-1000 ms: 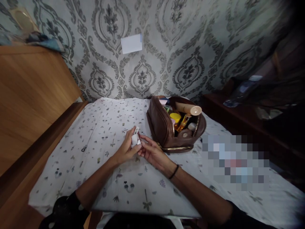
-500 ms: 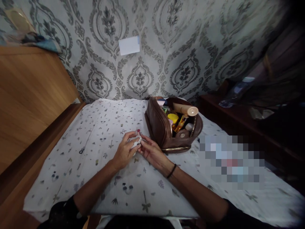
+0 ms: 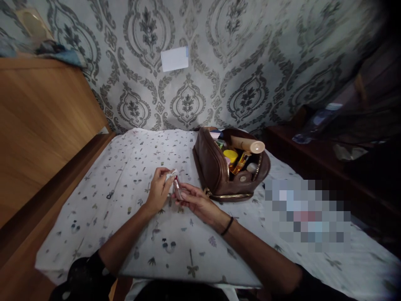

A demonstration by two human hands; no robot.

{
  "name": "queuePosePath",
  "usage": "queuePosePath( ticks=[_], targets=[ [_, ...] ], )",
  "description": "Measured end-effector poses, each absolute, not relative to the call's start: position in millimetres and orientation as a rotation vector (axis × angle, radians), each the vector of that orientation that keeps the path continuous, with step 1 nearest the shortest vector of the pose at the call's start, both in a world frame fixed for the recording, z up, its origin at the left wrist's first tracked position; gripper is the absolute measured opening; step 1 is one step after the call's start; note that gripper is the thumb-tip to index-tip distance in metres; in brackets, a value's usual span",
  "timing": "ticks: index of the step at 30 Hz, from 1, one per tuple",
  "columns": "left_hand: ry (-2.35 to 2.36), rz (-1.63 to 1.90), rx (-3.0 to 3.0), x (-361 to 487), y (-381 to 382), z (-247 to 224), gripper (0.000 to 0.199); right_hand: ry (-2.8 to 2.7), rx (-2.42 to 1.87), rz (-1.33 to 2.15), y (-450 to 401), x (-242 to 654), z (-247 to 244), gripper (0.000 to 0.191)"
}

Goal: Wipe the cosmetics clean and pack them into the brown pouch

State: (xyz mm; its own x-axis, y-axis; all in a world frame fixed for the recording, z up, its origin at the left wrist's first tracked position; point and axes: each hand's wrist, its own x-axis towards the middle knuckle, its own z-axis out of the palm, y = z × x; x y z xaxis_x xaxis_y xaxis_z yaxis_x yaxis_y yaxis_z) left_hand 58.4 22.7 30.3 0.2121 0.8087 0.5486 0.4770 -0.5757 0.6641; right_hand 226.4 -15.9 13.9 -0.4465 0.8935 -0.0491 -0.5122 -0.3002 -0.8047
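Note:
Over the middle of the patterned cloth [image 3: 131,159], my two hands meet just left of a brown makeup bag [image 3: 208,167]. My left hand [image 3: 159,190] is closed on a crumpled white tissue [image 3: 173,174]. With thumb and fingers, my right hand [image 3: 200,202] grips a small lipstick tube [image 3: 178,191], whose body is pale and shiny and whose top is red. The tube stands slightly tilted, its red end touching or very close to the tissue; which of these I cannot tell.
The bag stands unzipped, holding a beige tube [image 3: 247,144], a yellow-lidded jar [image 3: 230,156] and an amber bottle [image 3: 240,163]. A pixelated patch hides something at right. A plastic bottle [image 3: 316,125] stands on a dark ledge. A wooden panel [image 3: 46,117] borders the left; patterned wallpaper rises behind.
My hands have drawn slightly apart. The lipstick tube now shows upright in my right hand, while the tissue has moved up and left with my left hand. The view has shifted a little.

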Motion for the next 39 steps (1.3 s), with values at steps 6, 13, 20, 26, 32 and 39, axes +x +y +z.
queuePosePath(
  ticks=[6, 13, 20, 26, 32, 39],
  targets=[
    [1.154, 1.256, 2.197, 63, 21, 23, 0.041, -0.818, -0.604, 1.844, -15, 225, 16, 0.042],
    [0.921, 1.119, 2.336, 59, 18, 24, 0.039, -0.702, -0.627, 1.733, -10, 227, 12, 0.036],
    [0.690, 1.145, 2.348, 60, 17, 29, 0.031, -0.680, -0.627, 1.645, -7, 229, 16, 0.036],
    [0.899, 1.317, 2.224, 60, 20, 31, 0.017, -0.735, -0.653, 1.785, -12, 231, 17, 0.051],
    [1.018, 1.381, 2.115, 58, 22, 35, 0.012, -0.811, -0.662, 1.857, -14, 226, 13, 0.059],
    [0.823, 1.220, 2.250, 61, 14, 40, 0.015, -0.681, -0.651, 1.657, -6, 231, 14, 0.062]
  ],
)
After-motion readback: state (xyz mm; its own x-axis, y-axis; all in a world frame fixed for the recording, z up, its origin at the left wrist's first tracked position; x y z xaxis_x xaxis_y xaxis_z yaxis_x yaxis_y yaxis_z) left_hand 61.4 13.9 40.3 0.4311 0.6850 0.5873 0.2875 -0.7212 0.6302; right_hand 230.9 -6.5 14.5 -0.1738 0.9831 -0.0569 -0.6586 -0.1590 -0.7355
